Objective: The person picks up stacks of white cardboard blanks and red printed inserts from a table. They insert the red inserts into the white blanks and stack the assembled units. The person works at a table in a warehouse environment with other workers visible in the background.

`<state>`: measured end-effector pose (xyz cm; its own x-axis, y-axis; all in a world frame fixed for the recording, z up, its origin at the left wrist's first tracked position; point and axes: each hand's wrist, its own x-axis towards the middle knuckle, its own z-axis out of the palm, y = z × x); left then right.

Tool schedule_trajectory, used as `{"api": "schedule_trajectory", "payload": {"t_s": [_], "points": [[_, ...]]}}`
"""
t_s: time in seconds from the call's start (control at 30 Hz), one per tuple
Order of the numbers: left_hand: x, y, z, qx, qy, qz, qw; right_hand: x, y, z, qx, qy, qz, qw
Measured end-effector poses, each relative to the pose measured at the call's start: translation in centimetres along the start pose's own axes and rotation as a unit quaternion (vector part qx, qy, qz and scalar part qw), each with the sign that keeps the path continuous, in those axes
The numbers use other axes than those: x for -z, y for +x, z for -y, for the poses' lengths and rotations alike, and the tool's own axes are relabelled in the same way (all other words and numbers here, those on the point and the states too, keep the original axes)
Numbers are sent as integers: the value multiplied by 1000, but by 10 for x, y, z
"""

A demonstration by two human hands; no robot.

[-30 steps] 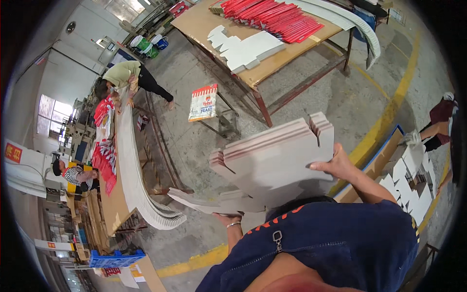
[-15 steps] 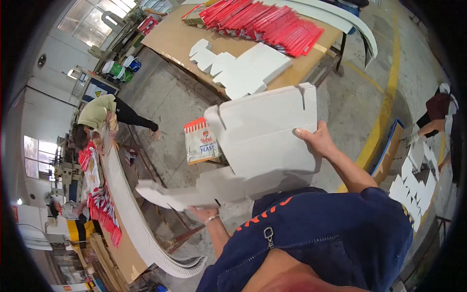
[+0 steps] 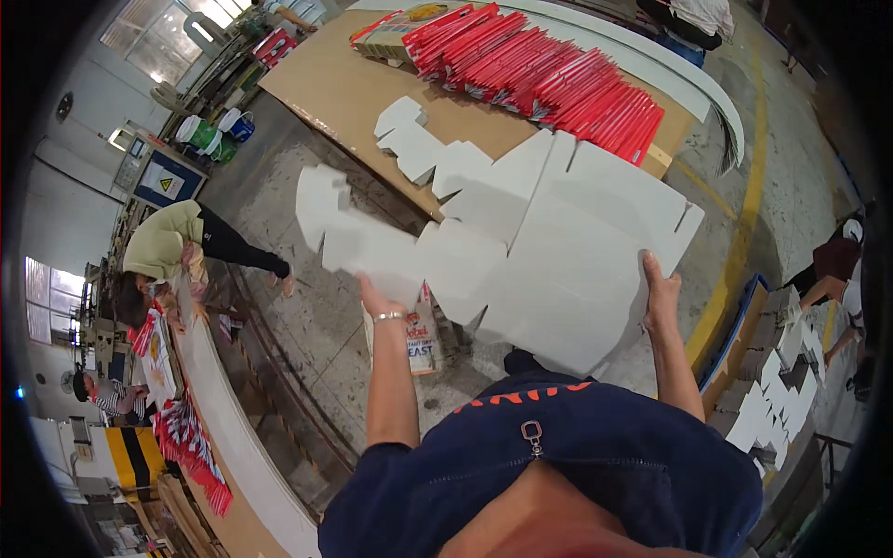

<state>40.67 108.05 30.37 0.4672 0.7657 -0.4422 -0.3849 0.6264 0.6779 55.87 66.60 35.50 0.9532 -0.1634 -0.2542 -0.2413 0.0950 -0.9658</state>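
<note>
A flat stack of white die-cut carton blanks point(image 3: 577, 256), with slots and stepped flaps, spans the space between my hands. My left hand point(image 3: 379, 299) grips its lower edge near the narrow flap end. The broad panel's right side is in my right hand point(image 3: 660, 296), thumb on the upper face and fingers hidden beneath. Another white blank point(image 3: 409, 149) lies on the brown-topped table point(image 3: 326, 79), just beyond the held stack, which overlaps it in view. Below my left hand stands a printed yeast bag or carton point(image 3: 419, 349), partly covered by the stack and my wrist.
Rows of red folded packages point(image 3: 530, 70) lie across the far table, with a curved line of white sheets point(image 3: 716, 102) behind. At left, a co-worker point(image 3: 167, 242) bends over another table. More white blanks point(image 3: 772, 391) are stacked at right beside a blue-edged board point(image 3: 735, 344).
The held blanks have moved forward and turned, swinging their narrow end up and away toward the far table. Both my hands have travelled forward, still gripping them.
</note>
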Motion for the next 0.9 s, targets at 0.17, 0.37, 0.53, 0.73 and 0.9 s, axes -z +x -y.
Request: {"api": "schedule_trajectory", "payload": {"t_s": [0.17, 0.37, 0.53, 0.73, 0.9], "points": [[-64, 132, 10, -33, 50, -7, 998, -55, 57, -2, -57, 30, -18, 998], [-159, 221, 27, -30, 122, -17, 992, -106, 133, -29, -130, 81, -37, 988], [-145, 323, 55, 28, 364, 17, 931, -147, 184, -115, -161, -92, -84, 979], [-216, 271, 109, -259, 597, 207, 731, -148, 185, -108, -145, -21, -99, 984], [-288, 267, 198, -187, 603, 547, 550, -162, 183, -101, -130, -61, -133, 981]]}}
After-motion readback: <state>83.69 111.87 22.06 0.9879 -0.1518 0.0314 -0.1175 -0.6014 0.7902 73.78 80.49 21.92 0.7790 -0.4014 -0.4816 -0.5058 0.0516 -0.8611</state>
